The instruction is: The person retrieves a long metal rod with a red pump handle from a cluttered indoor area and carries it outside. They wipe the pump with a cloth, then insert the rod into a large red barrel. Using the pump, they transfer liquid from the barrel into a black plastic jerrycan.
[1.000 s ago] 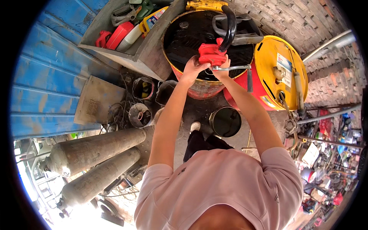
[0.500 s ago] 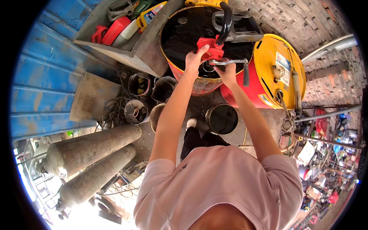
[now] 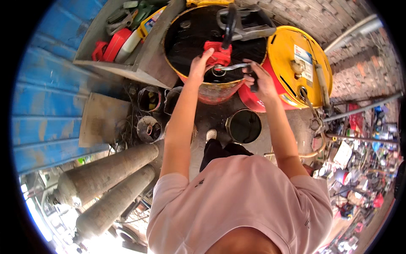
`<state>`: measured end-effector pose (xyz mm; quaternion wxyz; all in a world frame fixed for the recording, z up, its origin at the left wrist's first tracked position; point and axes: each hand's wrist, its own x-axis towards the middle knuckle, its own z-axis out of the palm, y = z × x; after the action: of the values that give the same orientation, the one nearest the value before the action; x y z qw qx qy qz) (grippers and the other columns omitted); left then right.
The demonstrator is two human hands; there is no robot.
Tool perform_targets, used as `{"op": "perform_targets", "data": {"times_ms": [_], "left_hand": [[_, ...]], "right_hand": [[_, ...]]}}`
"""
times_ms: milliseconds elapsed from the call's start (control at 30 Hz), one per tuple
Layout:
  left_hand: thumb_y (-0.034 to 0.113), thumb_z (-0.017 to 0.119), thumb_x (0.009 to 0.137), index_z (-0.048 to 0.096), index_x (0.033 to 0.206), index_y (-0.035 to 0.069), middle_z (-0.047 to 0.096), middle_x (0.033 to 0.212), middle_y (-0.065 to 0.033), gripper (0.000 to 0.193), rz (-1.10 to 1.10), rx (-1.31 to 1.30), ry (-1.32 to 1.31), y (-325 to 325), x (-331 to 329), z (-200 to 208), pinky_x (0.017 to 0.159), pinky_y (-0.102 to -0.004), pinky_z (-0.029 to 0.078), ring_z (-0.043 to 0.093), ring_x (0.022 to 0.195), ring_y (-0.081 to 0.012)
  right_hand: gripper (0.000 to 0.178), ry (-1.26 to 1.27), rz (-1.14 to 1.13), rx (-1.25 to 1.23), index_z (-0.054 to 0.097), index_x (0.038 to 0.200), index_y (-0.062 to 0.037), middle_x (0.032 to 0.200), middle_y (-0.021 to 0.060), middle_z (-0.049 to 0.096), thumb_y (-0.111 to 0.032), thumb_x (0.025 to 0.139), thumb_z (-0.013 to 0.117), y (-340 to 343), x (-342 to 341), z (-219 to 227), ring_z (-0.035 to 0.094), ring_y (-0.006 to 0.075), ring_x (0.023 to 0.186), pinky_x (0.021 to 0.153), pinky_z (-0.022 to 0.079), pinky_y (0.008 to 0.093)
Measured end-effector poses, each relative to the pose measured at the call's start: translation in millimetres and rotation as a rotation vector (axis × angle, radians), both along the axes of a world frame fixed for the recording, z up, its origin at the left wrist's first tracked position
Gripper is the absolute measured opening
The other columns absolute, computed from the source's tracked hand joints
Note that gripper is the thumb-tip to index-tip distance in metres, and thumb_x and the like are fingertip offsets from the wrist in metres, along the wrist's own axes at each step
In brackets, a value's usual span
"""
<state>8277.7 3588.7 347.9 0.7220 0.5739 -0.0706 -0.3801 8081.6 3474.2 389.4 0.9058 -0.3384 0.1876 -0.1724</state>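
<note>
A red hand-crank pump (image 3: 220, 54) with a black curved spout (image 3: 229, 26) is held over an open red drum (image 3: 220, 95) whose inside is dark and oily. Thumb on top, my left hand (image 3: 198, 68) is closed on the side of the pump body. The fingers of my right hand (image 3: 263, 79) wrap round the black grip of the metal crank (image 3: 232, 67), which sticks out to the right. Behind the pump, a grey plastic frame (image 3: 253, 33) lies across the drum's top. What is under the pump is partly hidden.
Right of the drum stands another with a yellow lid (image 3: 281, 47). A bucket of dark liquid (image 3: 229, 128) sits near my feet. Several pails (image 3: 149, 130) and two grey cylinders (image 3: 110, 173) are at left. A concrete bin (image 3: 154, 74) holds bottles; clutter (image 3: 351, 186) fills the right.
My right hand has moved from beside the pump body out to the crank's grip. The crank's grip has lifted slightly. My left hand stays on the pump; the whole view has shifted a little.
</note>
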Motion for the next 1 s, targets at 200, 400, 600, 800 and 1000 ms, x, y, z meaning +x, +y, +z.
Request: {"op": "perform_targets", "data": {"times_ms": [200,400,600,800,1000], "left_hand": [[0.034,0.076,0.07,0.05,0.112,-0.006,0.053,0.11,-0.0179,0.063,0.375,0.175,-0.699,11,-14,-9,0.086,-0.0405,0.041,0.049,0.103,-0.0286],[0.03,0.079,0.065,0.042,0.121,-0.007,0.049,0.117,-0.0237,0.076,0.141,0.247,-1.375,-13,-49,75,0.094,-0.0414,0.037,0.046,0.111,-0.0347],[0.026,0.072,0.074,0.053,0.11,-0.006,0.061,0.102,-0.0169,0.051,-0.077,0.336,-1.238,-33,9,61,0.086,-0.034,0.043,0.059,0.096,-0.0278],[0.023,0.063,0.084,0.062,0.099,-0.005,0.065,0.096,-0.0144,0.032,-0.104,0.335,-1.261,-27,-3,61,0.083,-0.0307,0.044,0.061,0.089,-0.0216],[0.019,0.058,0.087,0.06,0.103,-0.006,0.066,0.097,-0.0115,0.03,-0.13,0.338,-1.18,-27,3,57,0.087,-0.0288,0.042,0.06,0.092,-0.018]], "right_hand": [[0.023,0.063,-0.284,0.004,0.049,0.109,-0.0027,0.072,0.0008,0.049,-0.018,0.093,0.047,33,34,-6,0.04,0.0081,0.054,0.047,0.034,0.0216],[0.015,0.014,-0.342,-0.007,0.046,0.1,-0.0057,0.07,0.0025,0.05,-0.019,0.093,0.046,65,48,-9,0.046,0.0111,0.054,0.047,0.041,0.0251],[0.028,-0.005,-0.137,-0.21,0.052,0.105,-0.0038,0.086,0.0056,0.06,-0.026,0.089,0.057,63,22,-21,0.057,0.0113,0.076,0.066,0.048,0.0267],[0.03,0.511,-1.133,-0.113,0.059,0.09,0.0015,0.084,0.0066,0.061,-0.023,0.077,0.07,2,-112,-62,0.054,0.0142,0.075,0.071,0.046,0.029],[0.056,0.427,-1.783,0.42,0.047,0.108,0.0044,0.101,0.0181,0.059,-0.025,0.071,0.077,-75,-244,-90,0.061,0.0243,0.079,0.065,0.055,0.0378]]}}
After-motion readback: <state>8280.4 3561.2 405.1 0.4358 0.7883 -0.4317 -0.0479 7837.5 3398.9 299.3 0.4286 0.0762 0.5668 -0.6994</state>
